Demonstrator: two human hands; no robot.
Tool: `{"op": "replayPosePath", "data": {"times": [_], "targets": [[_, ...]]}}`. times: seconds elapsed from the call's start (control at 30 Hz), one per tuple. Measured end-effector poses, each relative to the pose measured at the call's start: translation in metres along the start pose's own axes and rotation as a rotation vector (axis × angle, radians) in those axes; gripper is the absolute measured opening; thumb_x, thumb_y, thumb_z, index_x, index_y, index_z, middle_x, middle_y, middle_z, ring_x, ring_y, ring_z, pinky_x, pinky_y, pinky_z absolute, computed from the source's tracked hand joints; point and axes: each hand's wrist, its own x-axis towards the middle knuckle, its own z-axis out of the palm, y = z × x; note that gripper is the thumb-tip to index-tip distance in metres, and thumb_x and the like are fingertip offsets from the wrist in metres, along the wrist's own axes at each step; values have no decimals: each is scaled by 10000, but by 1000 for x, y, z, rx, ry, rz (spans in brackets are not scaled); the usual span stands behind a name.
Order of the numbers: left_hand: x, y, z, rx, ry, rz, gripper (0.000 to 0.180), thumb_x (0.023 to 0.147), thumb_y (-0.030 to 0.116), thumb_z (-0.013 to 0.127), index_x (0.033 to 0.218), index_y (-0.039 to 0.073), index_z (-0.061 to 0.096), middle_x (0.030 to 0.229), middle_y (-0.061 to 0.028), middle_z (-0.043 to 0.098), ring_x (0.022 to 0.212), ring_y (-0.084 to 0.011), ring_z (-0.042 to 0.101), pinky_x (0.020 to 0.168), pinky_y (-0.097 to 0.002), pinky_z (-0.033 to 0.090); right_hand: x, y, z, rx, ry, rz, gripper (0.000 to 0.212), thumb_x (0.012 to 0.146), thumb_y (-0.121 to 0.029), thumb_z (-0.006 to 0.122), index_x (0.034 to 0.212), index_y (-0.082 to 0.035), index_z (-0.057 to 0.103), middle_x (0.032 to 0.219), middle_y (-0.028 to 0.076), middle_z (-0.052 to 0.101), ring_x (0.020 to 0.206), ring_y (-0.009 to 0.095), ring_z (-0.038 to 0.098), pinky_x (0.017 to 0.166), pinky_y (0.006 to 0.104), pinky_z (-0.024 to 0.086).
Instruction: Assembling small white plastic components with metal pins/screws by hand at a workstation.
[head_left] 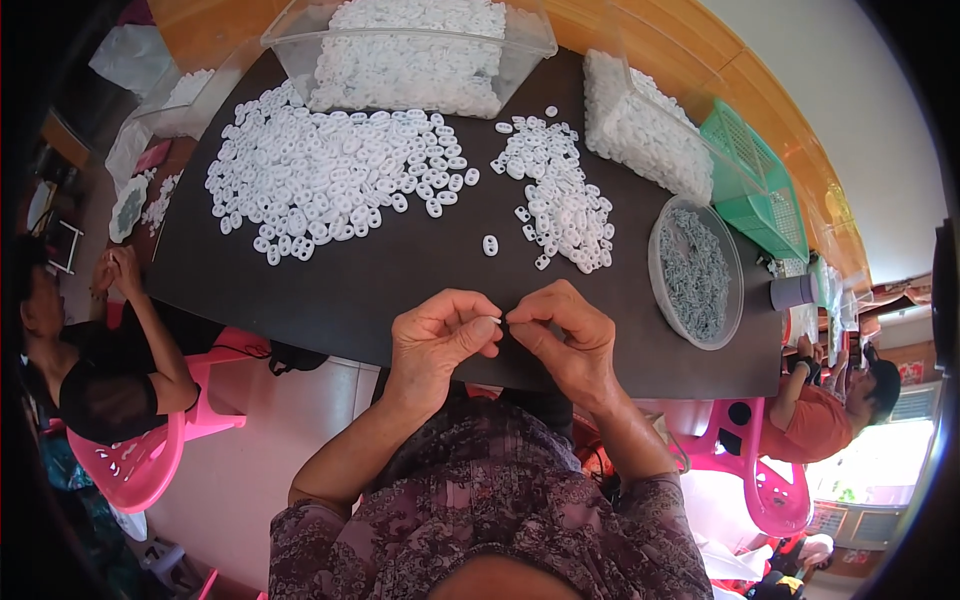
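Note:
Over the near edge of the dark table, my left hand (pixel 440 342) pinches a small white plastic piece (pixel 496 320) between thumb and forefinger, mostly hidden by the fingers. My right hand (pixel 568 338) is close beside it, thumb and fingertips pressed together near the piece; what they hold is too small to make out. Beyond the hands lies a single white oval piece with two holes (pixel 490 245). A wide heap of such ovals (pixel 330 175) spreads at the far left, and a narrower heap of smaller white pieces (pixel 568 210) at the centre right.
A round tub (pixel 657 262) of small grey-blue parts stands at the right. Behind are two clear bins (pixel 532 45) of white pieces and a green basket (pixel 775 200). A grey cup (pixel 793 292) is at the right edge. People sit at both sides near pink chairs (pixel 130 465).

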Motion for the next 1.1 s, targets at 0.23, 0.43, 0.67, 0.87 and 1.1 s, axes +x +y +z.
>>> {"op": "replayPosePath", "data": {"times": [0.23, 0.43, 0.67, 0.87, 1.1], "targets": [[-1, -1, 6, -56, 82, 30, 206, 825, 10, 674, 1020, -33, 625, 866, -45, 624, 766, -95, 597, 703, -232, 524, -3, -3, 7, 84, 49, 113, 141, 781, 69, 651, 905, 3, 640, 864, 32, 590, 772, 93, 532, 692, 232, 423], [-4, -5, 0, 110, 35, 60, 179, 859, 43, 648, 1022, -27, 626, 866, -44, 626, 721, -92, 577, 689, -209, 491, -3, -3, 10, 122, 57, 164, 149, 786, 62, 658, 919, 10, 617, 867, 30, 580, 771, 85, 526, 701, 225, 420], [-8, -4, 2, 128, 38, 67, 123, 910, 92, 602, 978, -10, 620, 870, -18, 618, 722, -57, 558, 661, -199, 495, -2, -4, 13, 103, 34, 137, 145, 782, 67, 657, 908, 12, 613, 866, 34, 577, 779, 91, 523, 709, 231, 421], [-11, -5, 1, 189, 56, 72, 116, 911, 92, 599, 973, -4, 618, 834, -12, 613, 697, -57, 548, 626, -192, 473, -3, -2, 15, 50, 45, 84, 155, 783, 45, 666, 917, -20, 624, 842, 25, 572, 731, 85, 554, 654, 229, 458], [-12, -4, 2, 196, 65, 62, 105, 907, 90, 603, 959, -1, 618, 824, -11, 607, 682, -58, 541, 612, -190, 466, -3, -3, 17, 65, 40, 71, 157, 780, 59, 660, 912, -17, 622, 847, 32, 570, 731, 88, 555, 652, 228, 457]]}}
